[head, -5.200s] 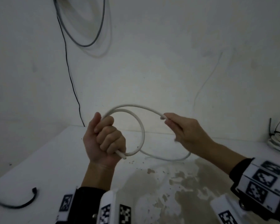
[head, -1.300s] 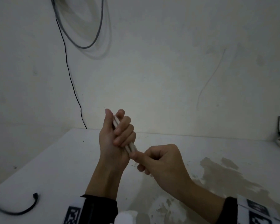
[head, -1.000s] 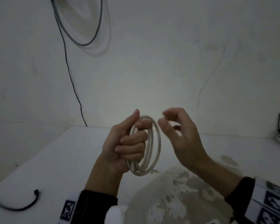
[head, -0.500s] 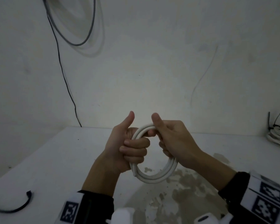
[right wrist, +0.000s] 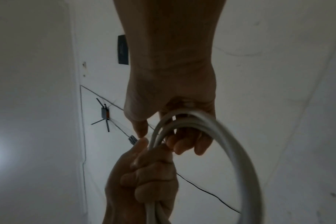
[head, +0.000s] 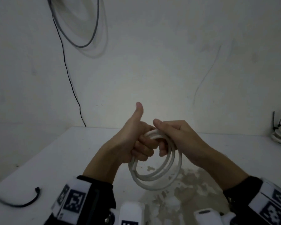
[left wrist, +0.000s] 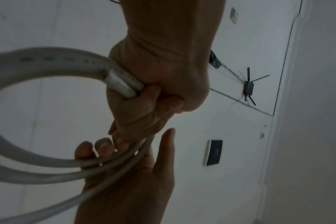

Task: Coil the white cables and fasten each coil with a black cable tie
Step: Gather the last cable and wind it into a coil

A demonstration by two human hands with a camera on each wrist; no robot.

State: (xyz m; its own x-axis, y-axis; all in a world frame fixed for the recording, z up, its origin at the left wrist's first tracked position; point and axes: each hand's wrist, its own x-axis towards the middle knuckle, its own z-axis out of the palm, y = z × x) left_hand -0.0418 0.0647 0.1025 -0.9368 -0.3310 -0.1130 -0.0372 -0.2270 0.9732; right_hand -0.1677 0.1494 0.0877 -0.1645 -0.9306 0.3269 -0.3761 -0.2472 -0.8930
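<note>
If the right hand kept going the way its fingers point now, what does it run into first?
The right hand points left, its fingers hooked through the white cable coil. Straight on, it would meet the left hand, which grips the same coil close beside it. The exact gap is hard to judge; the knuckles look almost touching.

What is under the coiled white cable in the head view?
Below the white cable coil, held above the surface by the left hand and right hand, lies the white table with a brownish stained patch. No black tie shows there.
</note>
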